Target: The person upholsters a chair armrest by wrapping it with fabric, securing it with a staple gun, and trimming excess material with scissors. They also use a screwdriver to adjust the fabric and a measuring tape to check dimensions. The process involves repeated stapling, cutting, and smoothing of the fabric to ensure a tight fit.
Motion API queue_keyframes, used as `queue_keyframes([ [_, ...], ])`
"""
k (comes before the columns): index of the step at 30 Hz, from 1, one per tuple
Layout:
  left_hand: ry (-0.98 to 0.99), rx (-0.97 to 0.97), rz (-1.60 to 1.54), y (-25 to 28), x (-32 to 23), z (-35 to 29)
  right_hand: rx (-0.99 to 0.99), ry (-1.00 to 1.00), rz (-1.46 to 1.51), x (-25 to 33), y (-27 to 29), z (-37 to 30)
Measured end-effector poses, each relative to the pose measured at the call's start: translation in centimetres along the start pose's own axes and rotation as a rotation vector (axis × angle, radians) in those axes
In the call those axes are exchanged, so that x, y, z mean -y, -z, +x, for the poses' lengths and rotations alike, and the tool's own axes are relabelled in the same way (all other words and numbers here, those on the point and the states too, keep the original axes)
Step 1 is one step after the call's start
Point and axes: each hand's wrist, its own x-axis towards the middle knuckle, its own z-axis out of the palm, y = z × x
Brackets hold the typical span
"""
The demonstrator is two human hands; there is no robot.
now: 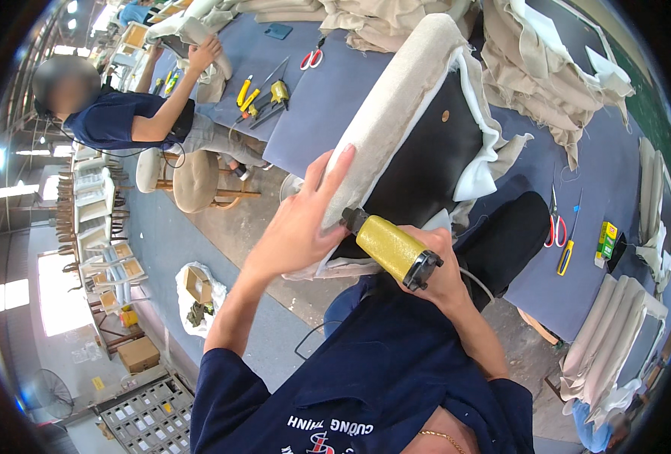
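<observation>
A padded chair panel [400,79] stands tilted against the table in front of me, covered in beige fabric. Its black backing [419,151] faces me, with white lining and loose beige cloth along the right edge. My left hand [294,227] grips the panel's lower left edge, fingers laid over the fabric and thumb on the near side. In my right hand [447,280] is a yellow pneumatic staple gun [392,246], my fingers closed around its handle. The gun's black nose is at the panel's lower left edge, close to my left thumb. Whether it touches is unclear.
Red-handled scissors [556,231], a yellow screwdriver [566,257] and a green-yellow box [606,240] lie on the blue-grey table [577,159] at right. Fabric-covered panels [532,83] are stacked at the back. A co-worker [135,117] handles another panel at far left, near more tools.
</observation>
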Motion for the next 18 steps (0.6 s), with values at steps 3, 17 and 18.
queue_keyframes([
  [3,-0.060,0.019,-0.611,1.2,5.6,-0.5,-0.032,0.035,-0.033,0.7,-0.1,0.3],
  [17,0.293,-0.213,-0.078,-2.6,4.7,-4.3,-0.130,0.048,-0.165,-2.6,-3.1,1.1],
  [18,0.239,-0.283,0.088,-3.5,4.7,-4.5,-0.113,0.035,-0.168,-2.7,-3.2,0.9],
])
